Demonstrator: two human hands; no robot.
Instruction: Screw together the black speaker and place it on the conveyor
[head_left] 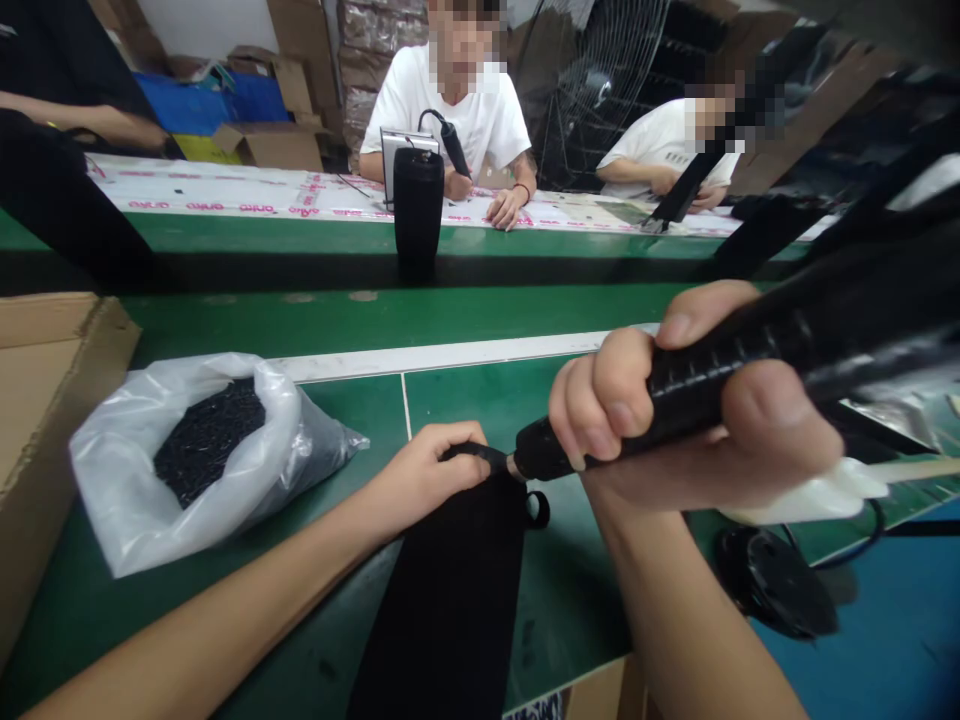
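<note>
My right hand (675, 400) is wrapped around a black electric screwdriver (690, 390), held at a slant with its tip toward the left. The metal tip meets the far end of a long black body (450, 610), which lies on the green bench; its exact kind cannot be made out. With thumb and fingers, my left hand (435, 475) grips a black piece (487, 457) at that same end, right beside the tip. A small black loop (538, 510) sticks out on the body's right side. The screw under the tip, if any, is hidden.
Left of my hand stands an open clear plastic bag (277, 480) of small black screws (214, 440). A cardboard box (67, 400) borders the far left. Beyond a white strip (450, 353), a black cylinder (418, 210) stands near co-workers (457, 110). A round black part (776, 580) lies right.
</note>
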